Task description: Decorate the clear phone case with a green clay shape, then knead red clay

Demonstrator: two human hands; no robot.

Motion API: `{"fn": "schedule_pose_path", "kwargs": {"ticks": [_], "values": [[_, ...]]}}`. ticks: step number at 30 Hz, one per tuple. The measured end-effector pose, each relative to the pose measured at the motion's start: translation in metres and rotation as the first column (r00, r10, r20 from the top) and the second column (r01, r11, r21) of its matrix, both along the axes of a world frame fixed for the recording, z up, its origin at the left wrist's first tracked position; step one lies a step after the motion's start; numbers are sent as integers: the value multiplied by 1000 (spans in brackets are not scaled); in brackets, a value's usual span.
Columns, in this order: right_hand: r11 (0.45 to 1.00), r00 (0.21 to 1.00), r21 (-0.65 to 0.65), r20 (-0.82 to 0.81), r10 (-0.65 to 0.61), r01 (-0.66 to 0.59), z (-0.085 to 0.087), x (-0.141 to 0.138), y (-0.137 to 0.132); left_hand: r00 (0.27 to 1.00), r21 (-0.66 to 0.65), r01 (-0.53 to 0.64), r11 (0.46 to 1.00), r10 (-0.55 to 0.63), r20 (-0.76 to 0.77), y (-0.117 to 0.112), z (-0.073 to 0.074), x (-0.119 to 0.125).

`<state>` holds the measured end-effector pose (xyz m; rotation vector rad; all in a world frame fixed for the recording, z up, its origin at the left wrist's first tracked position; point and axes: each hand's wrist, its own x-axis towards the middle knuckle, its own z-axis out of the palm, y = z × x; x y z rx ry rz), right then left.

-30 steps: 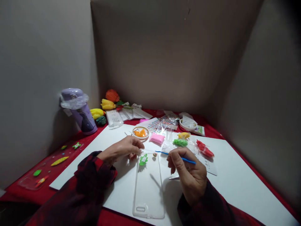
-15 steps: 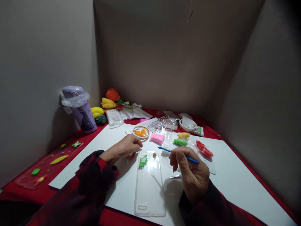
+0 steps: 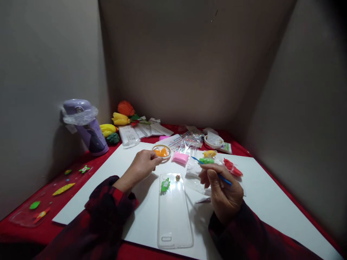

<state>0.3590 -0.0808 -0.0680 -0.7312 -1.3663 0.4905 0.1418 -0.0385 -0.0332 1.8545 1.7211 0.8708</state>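
Observation:
My right hand (image 3: pixel 223 187) is closed round a blue clay modelling tool (image 3: pixel 225 180), whose pointed tip is raised to the left above the clay packets. Below and left of it lies a clear phone case (image 3: pixel 175 220) on the white board. A green, jagged clay piece with a pale middle (image 3: pixel 165 185) sits near its top left, and a small round ornament (image 3: pixel 178 177) is at its top right. My left hand (image 3: pixel 142 164) has its fingers curled together beside the tape roll (image 3: pixel 153 148), which surrounds orange clay (image 3: pixel 162 152). Whether its fingertips hold anything is hidden.
Pink clay (image 3: pixel 180 157), green clay (image 3: pixel 207 160) and red clay (image 3: pixel 233 167) lie in packets on the white board (image 3: pixel 273 202). A purple bottle (image 3: pixel 93 135) stands at left. Another decorated clear case (image 3: pixel 23 218) lies on red cloth. Dark-bladed metal tweezers or a similar tool (image 3: pixel 202 200) rest beside my right hand.
My left hand has moved up toward the tape roll, away from the phone case's top edge. The blue tool has shifted right and tilted, its tip higher. The view has turned slightly.

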Motion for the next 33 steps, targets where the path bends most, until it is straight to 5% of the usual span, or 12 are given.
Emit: {"fn": "schedule_pose_path", "kwargs": {"ticks": [14, 20, 25, 33], "values": [[983, 977, 85, 126, -173, 163, 0, 13, 23, 993, 97, 30, 995, -40, 107, -2, 7, 4], [958, 855, 233, 448, -260, 169, 14, 29, 33, 992, 26, -14, 1000, 11, 124, -1, 10, 4], [969, 740, 197, 626, -244, 152, 21, 43, 38, 984, -3, -13, 1000, 14, 177, -1, 11, 3], [981, 638, 144, 746, -194, 130, 8, 40, 41, 989, 23, 6, 1000, -9, 145, 0, 10, 9]]}}
